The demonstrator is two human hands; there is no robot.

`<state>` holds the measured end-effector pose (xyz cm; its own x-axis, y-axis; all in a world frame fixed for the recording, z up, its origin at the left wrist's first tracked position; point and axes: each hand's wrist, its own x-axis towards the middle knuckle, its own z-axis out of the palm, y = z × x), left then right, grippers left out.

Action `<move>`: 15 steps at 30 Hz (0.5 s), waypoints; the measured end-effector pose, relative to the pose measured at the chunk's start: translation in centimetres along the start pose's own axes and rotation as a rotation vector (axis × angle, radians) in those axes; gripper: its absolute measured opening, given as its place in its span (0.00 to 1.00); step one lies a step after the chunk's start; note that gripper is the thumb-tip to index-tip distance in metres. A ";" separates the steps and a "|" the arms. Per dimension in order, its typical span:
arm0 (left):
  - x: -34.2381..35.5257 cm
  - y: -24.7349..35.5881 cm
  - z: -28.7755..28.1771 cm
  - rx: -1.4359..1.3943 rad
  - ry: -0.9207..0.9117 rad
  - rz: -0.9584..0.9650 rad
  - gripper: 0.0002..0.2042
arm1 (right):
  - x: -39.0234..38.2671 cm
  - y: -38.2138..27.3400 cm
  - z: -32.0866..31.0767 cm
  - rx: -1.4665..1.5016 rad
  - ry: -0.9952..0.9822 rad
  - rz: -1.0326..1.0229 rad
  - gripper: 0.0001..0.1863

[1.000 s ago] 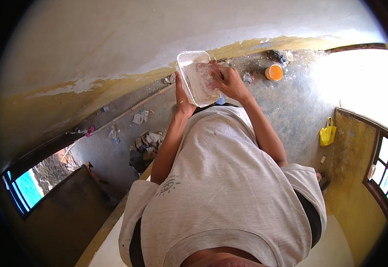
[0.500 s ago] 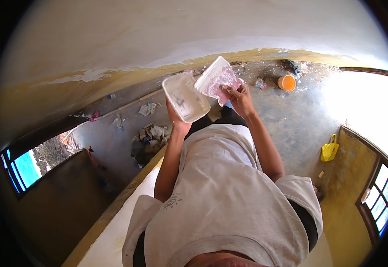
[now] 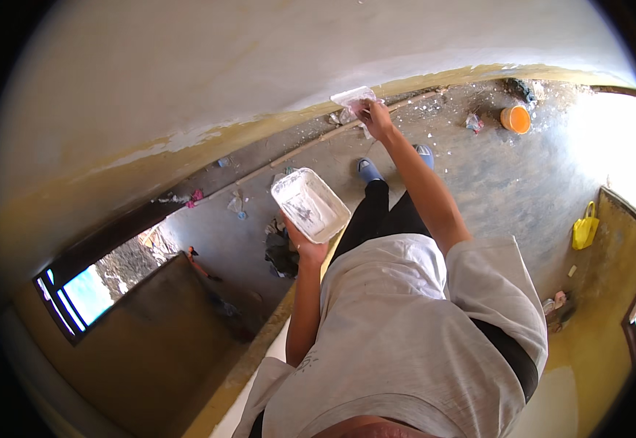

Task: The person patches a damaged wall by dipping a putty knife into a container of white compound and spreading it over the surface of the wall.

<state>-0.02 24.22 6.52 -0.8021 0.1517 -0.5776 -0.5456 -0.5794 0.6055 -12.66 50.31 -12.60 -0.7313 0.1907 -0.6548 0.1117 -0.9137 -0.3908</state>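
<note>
My left hand (image 3: 309, 247) grips a white rectangular plastic tub (image 3: 331, 228) from beneath and along its near side. The tub is tilted so its inside faces up, with white paste and grey smears on the bottom. Stretched forward, my right hand (image 3: 378, 120) is closed on a flat spreader (image 3: 352, 97) with a white edge and a pinkish, paste-smeared face. That white edge is at the wall (image 3: 259, 66), low down by its yellowish band; whether it touches cannot be made out. Patches of white coating lie over the yellow paint.
A long pole (image 3: 288, 155) lies along the wall's foot. White flecks and scraps dot the floor around my blue shoes (image 3: 369, 170). An orange bucket (image 3: 515, 120) stands at the far right, a yellow bag (image 3: 585, 228) nearer. A low ledge (image 3: 259, 358) runs beside my left arm.
My right hand has carried the spreader away from the tub, forward to the wall. My left hand has lowered the tub toward me. The view has shifted, showing my shoes.
</note>
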 end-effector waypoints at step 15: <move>5.1 4.8 -5.1 0.126 -0.142 -0.150 0.28 | -2.2 -2.5 -5.3 0.216 0.151 -0.292 0.13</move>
<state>-5.49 18.12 3.72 -0.7311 0.3444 -0.5889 -0.6799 -0.4391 0.5873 -7.72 54.05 -13.66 -0.6025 0.4896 -0.6303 -0.2426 -0.8647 -0.4398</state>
